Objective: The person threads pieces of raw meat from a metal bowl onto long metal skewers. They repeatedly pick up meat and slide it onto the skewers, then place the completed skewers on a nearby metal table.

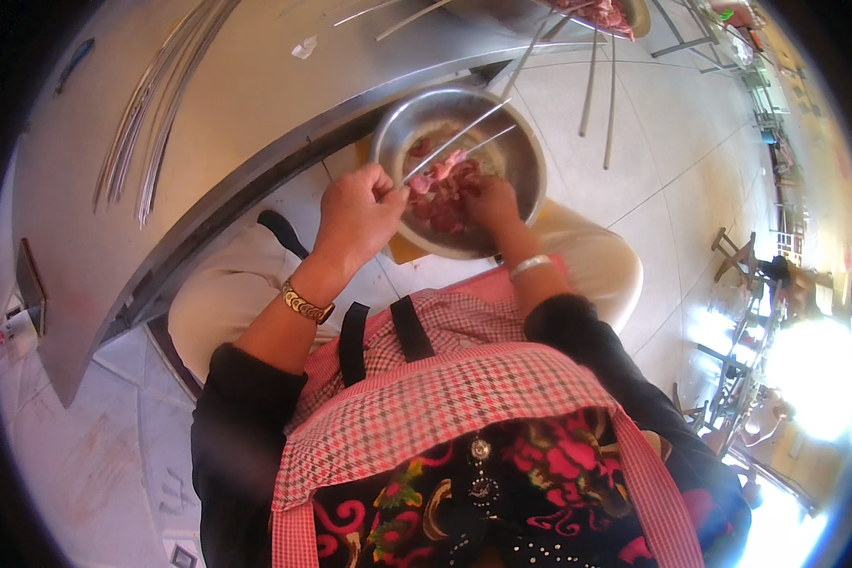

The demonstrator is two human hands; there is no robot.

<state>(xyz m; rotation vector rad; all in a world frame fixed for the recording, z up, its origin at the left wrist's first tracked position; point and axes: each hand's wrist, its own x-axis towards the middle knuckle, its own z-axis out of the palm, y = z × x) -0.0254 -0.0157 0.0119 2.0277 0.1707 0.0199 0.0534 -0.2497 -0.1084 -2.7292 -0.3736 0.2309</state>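
A steel basin (pixel 529 170) stands low between my knees with raw red meat pieces (pixel 444 206) in it. My left hand (pixel 358 213) is at the basin's left rim, its thumb and forefinger pinched on a thin metal skewer (pixel 461 138) that slants up to the right. A second skewer (pixel 493 138) lies close by, with chunks of pale pink meat (pixel 444 167) along it; whether my left hand holds this one too is hard to tell. My right hand (pixel 495 202) reaches into the basin, fingertips down among the meat and partly hidden.
A metal-topped table (pixel 255 106) curves along the left, carrying a bundle of skewers (pixel 149 121) and a white scrap (pixel 304 47). Skewers (pixel 591 85) jut past its edge near another container of meat (pixel 603 14). A wooden stool (pixel 735 252) stands at right.
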